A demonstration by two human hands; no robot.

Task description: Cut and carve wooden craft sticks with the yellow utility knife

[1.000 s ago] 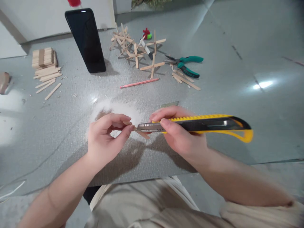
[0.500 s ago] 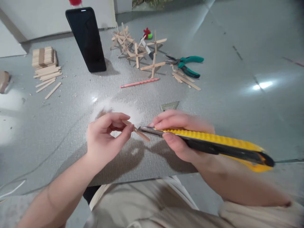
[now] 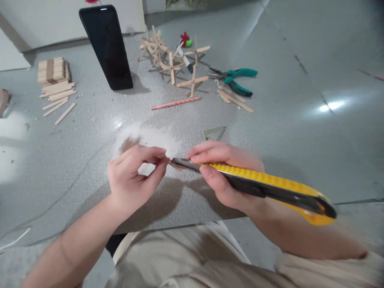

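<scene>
My left hand [image 3: 136, 170] pinches a small wooden craft stick [image 3: 177, 166] between thumb and fingertips, most of it hidden by the fingers and a blade. My right hand [image 3: 223, 170] is closed around a yellow and black utility knife [image 3: 264, 180]. Its metal tip meets the stick right beside my left fingertips. Below and beyond the hands, pale dust is spread on the grey table [image 3: 150, 218]. Just past my right fingers lies a clear set square [image 3: 214, 133].
Behind lie a pink pencil [image 3: 175, 103], green-handled pliers [image 3: 240, 82] and crossed-stick pieces [image 3: 193, 82]. A black phone [image 3: 106, 48] stands upright at the back left, near stacked craft sticks [image 3: 54, 70]. Loose sticks [image 3: 235, 100] lie by the pliers. The table's front edge is close to my body.
The craft stick has turned in my left fingers, so less of it shows. The knife has shifted slightly left and its rear end has dipped. Both hands keep their grip.
</scene>
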